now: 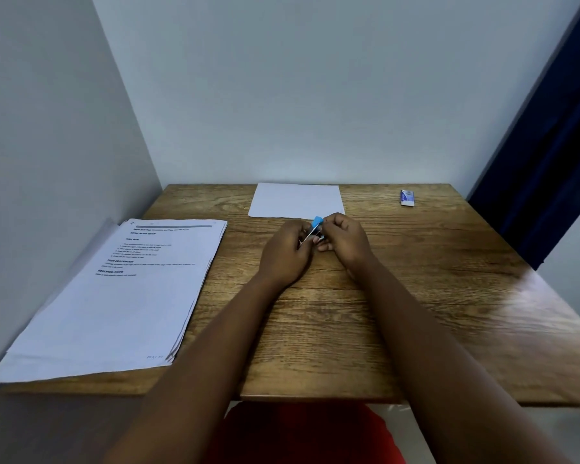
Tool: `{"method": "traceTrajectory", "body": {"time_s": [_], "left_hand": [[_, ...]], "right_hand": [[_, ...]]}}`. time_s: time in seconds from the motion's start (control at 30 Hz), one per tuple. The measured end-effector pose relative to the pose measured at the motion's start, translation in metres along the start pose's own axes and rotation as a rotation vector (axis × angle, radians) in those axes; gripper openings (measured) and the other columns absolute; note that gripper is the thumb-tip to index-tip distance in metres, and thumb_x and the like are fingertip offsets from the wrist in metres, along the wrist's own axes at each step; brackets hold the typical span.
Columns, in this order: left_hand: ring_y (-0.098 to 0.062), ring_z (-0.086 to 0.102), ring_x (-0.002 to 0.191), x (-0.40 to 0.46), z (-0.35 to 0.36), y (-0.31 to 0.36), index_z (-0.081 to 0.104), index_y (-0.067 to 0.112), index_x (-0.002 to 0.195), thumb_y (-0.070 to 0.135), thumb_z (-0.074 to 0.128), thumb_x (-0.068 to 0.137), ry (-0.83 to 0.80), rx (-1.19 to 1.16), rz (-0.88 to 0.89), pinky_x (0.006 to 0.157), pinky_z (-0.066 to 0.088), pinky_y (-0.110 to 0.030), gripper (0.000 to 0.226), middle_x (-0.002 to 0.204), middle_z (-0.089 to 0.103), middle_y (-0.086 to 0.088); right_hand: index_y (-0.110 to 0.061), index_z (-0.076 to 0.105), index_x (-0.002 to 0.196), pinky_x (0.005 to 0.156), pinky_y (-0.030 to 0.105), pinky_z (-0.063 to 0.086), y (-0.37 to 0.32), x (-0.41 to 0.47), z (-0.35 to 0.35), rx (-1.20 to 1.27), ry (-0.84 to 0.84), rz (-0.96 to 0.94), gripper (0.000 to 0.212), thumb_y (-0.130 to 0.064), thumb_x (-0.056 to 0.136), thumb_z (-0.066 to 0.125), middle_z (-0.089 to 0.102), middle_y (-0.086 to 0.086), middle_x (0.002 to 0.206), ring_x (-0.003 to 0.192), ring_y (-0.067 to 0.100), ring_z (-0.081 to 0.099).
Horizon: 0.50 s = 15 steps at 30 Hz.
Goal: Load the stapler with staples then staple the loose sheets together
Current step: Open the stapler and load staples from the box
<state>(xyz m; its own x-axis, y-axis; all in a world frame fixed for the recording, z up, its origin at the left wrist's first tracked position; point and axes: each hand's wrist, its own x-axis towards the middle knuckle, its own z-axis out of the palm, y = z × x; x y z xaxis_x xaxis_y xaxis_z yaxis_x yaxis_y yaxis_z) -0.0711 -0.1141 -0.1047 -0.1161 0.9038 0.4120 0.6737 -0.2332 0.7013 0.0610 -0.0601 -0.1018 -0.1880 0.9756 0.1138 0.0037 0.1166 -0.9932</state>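
Printed stack (121,296) lies left, blank sheet (297,199) behind, box (407,197) far right.

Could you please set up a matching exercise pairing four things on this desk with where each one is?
Things:
1. stapler
2. printed stack
3. blank sheet
4. staple box

Places:
A. far right of the table
B. left edge of the table
C. far middle, by the wall
D. held between left hand and right hand

Pairs: 1-D, 2-B, 3-C, 4-A

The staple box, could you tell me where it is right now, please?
The staple box lies at the table's far right corner, apart from both hands.
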Motion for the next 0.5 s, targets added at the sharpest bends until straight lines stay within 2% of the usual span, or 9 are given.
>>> {"method": "traceTrajectory", "body": {"time_s": [0.1,0.17,0.33,0.5], "left_hand": [[-0.015,0.049,0.084,-0.0018,0.0026,0.0017,0.057,0.005,0.113,0.017,0.052,0.1,-0.035,0.069,0.141,0.067,0.033,-0.027,0.018,0.105,0.054,-0.007],[-0.015,0.047,0.084,-0.0011,0.0024,0.0011,0.054,0.003,0.113,0.014,0.048,0.101,-0.029,0.072,0.159,0.066,0.03,-0.025,0.018,0.104,0.05,-0.006],[-0.016,0.047,0.083,0.0003,-0.0006,-0.0028,0.055,0.004,0.106,0.013,0.05,0.101,0.005,0.006,0.111,0.067,0.031,-0.026,0.012,0.098,0.051,-0.003],[-0.018,0.052,0.084,0.0001,-0.0006,-0.0047,0.059,0.005,0.103,0.015,0.055,0.099,0.014,-0.026,0.107,0.068,0.036,-0.027,0.012,0.096,0.057,-0.006]], "right_hand": [[-0.001,0.059,0.083,0.058,0.028,0.054,0.0025,-0.0011,-0.0007,-0.064,-0.012,-0.053,0.011,0.002,0.092,0.052,0.066,0.008,0.076,0.062,0.016,0.065],[0.002,0.058,0.087,0.055,0.026,0.053,0.0019,-0.0033,-0.0015,-0.053,-0.058,-0.088,0.008,0.004,0.092,0.052,0.064,0.013,0.074,0.055,0.015,0.061],[-0.01,0.062,0.089,0.056,0.026,0.055,-0.0026,-0.0075,-0.0024,0.037,-0.105,-0.108,0.017,0.002,0.094,0.05,0.064,0.011,0.073,0.054,0.014,0.06],[-0.008,0.063,0.09,0.059,0.03,0.054,-0.0002,-0.0073,-0.0017,0.012,-0.116,-0.137,0.011,-0.002,0.094,0.055,0.064,0.013,0.075,0.058,0.017,0.061]]}}
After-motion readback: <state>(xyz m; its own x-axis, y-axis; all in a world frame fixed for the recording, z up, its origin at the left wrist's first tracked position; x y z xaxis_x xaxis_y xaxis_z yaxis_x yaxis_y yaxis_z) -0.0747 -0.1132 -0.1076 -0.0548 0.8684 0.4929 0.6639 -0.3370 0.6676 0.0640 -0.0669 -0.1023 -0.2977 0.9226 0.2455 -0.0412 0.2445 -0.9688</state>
